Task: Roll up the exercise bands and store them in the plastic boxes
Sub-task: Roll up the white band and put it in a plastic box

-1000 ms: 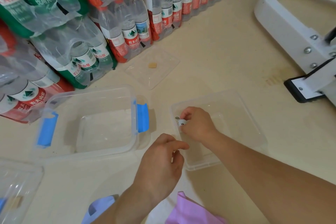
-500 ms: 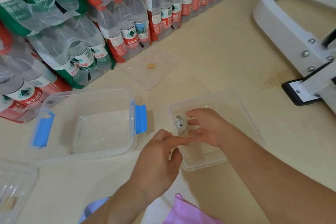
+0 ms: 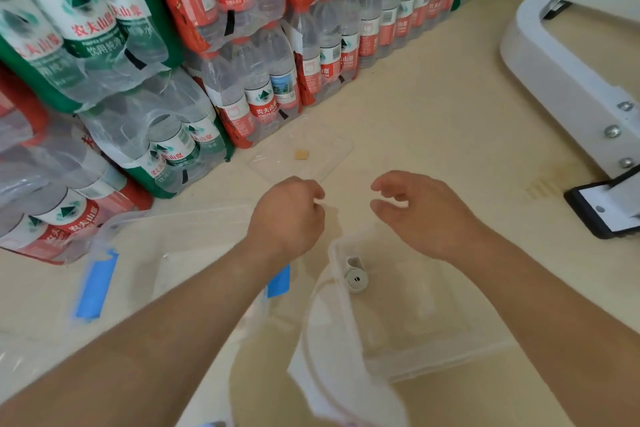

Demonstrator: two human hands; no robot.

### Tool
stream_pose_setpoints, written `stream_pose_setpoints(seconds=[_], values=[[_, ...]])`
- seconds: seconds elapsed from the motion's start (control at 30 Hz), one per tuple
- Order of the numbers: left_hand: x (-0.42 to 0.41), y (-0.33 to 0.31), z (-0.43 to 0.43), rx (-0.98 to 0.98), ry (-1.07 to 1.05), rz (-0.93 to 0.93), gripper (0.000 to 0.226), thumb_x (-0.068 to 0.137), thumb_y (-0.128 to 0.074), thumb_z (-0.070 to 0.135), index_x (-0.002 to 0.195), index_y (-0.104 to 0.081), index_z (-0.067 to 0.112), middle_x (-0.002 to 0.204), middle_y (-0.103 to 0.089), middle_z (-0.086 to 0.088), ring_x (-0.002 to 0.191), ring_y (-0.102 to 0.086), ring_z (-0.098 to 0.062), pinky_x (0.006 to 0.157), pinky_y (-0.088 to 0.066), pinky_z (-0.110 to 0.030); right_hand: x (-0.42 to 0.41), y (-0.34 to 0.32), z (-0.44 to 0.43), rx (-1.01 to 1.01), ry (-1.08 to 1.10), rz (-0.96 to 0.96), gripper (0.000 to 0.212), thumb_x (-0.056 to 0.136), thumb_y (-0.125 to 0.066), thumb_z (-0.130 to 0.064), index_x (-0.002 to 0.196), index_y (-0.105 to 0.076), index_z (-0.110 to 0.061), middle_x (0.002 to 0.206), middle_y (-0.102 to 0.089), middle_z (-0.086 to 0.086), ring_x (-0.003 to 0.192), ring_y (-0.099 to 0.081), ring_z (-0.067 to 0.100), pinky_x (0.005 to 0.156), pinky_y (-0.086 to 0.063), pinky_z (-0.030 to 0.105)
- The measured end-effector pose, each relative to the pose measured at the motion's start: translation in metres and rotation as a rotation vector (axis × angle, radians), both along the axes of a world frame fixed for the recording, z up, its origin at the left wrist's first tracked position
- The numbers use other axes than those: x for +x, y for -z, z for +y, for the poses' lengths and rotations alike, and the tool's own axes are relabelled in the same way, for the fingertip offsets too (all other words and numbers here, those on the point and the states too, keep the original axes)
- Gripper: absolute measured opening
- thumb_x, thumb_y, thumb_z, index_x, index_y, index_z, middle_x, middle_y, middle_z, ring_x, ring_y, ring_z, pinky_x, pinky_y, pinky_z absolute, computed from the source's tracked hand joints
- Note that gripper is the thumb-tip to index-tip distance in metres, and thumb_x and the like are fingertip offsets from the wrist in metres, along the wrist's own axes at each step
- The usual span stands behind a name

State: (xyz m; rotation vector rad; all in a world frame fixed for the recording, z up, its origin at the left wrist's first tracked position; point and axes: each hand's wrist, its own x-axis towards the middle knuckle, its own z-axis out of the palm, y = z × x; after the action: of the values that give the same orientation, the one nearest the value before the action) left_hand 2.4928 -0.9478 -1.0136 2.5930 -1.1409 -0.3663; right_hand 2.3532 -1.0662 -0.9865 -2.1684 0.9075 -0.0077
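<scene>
Both hands hover over the floor [image 3: 433,114], my right hand [image 3: 422,215] open and slack, my left hand [image 3: 287,215] curled so I cannot tell whether it pinches anything, probably reaching for the loose lid [image 3: 329,149] to cover the plastic box [image 3: 426,308] whose corner holds the rolled exercise band [image 3: 356,279].

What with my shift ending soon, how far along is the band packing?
Done: one small white rolled band lies in the lidless clear plastic box on the right. In hand: nothing plainly held; the left hand and right hand stretch toward the flat clear lid on the floor. Left: the clear box with blue latches looks empty where visible, and neither box is lidded.
</scene>
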Motion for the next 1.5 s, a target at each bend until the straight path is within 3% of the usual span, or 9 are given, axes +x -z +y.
stream_pose_setpoints(seconds=[0.17, 0.33, 0.6, 0.73, 0.87, 0.97, 1.13, 1.3, 1.5], values=[[0.032, 0.022, -0.063, 0.501, 0.154, -0.147, 0.028, 0.087, -0.048, 0.008, 0.113, -0.057, 0.008, 0.113, -0.060, -0.010, 0.106, -0.058, -0.029, 0.074, -0.045, -0.034, 0.001, 0.024, -0.018, -0.174, -0.347, 0.351, 0.050, 0.095, -0.032, -0.055, 0.142, -0.035, -0.036, 0.143, -0.048, -0.009, 0.133, -0.042, 0.015, 0.107, -0.035, 0.039], [0.047, 0.055, -0.072, 0.625, 0.096, -0.138, 0.033, 0.085, -0.050, 0.002, 0.117, -0.059, 0.008, 0.118, -0.061, -0.011, 0.110, -0.058, -0.031, 0.076, -0.045, -0.035, -0.012, 0.022, -0.039, -0.248, -0.374, 0.470, 0.052, 0.094, -0.020, -0.061, 0.140, -0.035, -0.041, 0.141, -0.049, -0.014, 0.130, -0.044, 0.013, 0.108, -0.030, 0.039], [0.046, 0.039, -0.067, 0.452, 0.160, -0.306, 0.012, 0.084, -0.055, 0.013, 0.096, -0.056, 0.011, 0.101, -0.063, -0.009, 0.095, -0.061, -0.030, 0.068, -0.037, -0.030, -0.003, 0.006, -0.038, -0.124, -0.215, 0.309, 0.044, 0.096, -0.032, -0.053, 0.137, -0.039, -0.037, 0.106, -0.057, -0.015, 0.112, -0.049, 0.015, 0.105, -0.033, 0.039], [0.048, -0.044, -0.060, 0.067, 0.258, -0.369, 0.015, 0.078, -0.058, 0.018, 0.089, -0.061, 0.009, 0.083, -0.066, -0.008, 0.078, -0.060, -0.030, 0.063, -0.046, -0.032, 0.002, -0.026, -0.055, 0.019, -0.008, 0.076, 0.062, 0.093, -0.052, -0.041, 0.148, -0.026, -0.026, 0.148, -0.040, 0.000, 0.132, -0.041, 0.018, 0.107, -0.036, 0.033], [0.019, -0.154, -0.029, -0.212, 0.474, -0.216, 0.007, 0.076, -0.065, 0.015, 0.082, -0.066, 0.018, 0.067, -0.061, 0.006, 0.066, -0.059, -0.018, 0.063, -0.048, -0.030, -0.016, -0.093, -0.073, 0.115, 0.093, -0.087, 0.082, 0.088, -0.062, -0.036, 0.152, -0.010, -0.033, 0.155, -0.027, -0.008, 0.136, -0.037, 0.011, 0.103, -0.040, 0.032], [-0.004, -0.216, 0.003, -0.392, 0.420, 0.205, 0.004, 0.076, -0.069, 0.016, 0.074, -0.068, 0.018, 0.066, -0.066, -0.002, 0.061, -0.059, -0.015, 0.065, -0.052, -0.030, -0.045, -0.141, -0.078, 0.200, 0.085, -0.195, 0.081, 0.086, -0.068, -0.028, 0.147, -0.017, -0.044, 0.154, -0.022, -0.021, 0.136, -0.034, 0.006, 0.102, -0.044, 0.037], [-0.017, -0.241, 0.030, -0.634, 0.116, 0.920, 0.006, 0.069, -0.073, 0.017, 0.075, -0.072, 0.014, 0.061, -0.056, -0.005, 0.063, -0.040, -0.029, 0.068, -0.036, -0.043, -0.093, -0.182, -0.057, 0.397, 0.070, -0.283, 0.033, 0.087, -0.065, -0.019, 0.119, -0.060, -0.021, 0.109, -0.073, 0.000, 0.098, -0.068, 0.011, 0.085, -0.050, 0.030], [-0.049, -0.186, 0.035, -0.674, -0.247, 1.101, 0.013, 0.088, -0.062, 0.019, 0.098, -0.068, 0.013, 0.069, -0.057, -0.002, 0.057, -0.051, -0.010, 0.056, -0.045, -0.020, -0.132, -0.140, -0.030, 0.418, 0.293, -0.320, 0.023, 0.087, -0.066, -0.011, 0.109, -0.064, -0.010, 0.071, -0.070, 0.005, 0.058, -0.066, 0.014, 0.050, -0.039, 0.018], [-0.097, -0.089, 0.049, -0.396, -0.414, 1.006, 0.036, 0.085, -0.057, -0.007, 0.120, -0.055, 0.003, 0.073, -0.056, -0.010, 0.061, -0.055, -0.019, 0.055, -0.054, -0.023, -0.144, -0.063, -0.014, 0.463, 0.451, -0.272, 0.026, 0.091, -0.060, -0.012, 0.117, -0.060, -0.009, 0.072, -0.064, 0.004, 0.051, -0.059, 0.008, 0.050, -0.033, 0.021]])
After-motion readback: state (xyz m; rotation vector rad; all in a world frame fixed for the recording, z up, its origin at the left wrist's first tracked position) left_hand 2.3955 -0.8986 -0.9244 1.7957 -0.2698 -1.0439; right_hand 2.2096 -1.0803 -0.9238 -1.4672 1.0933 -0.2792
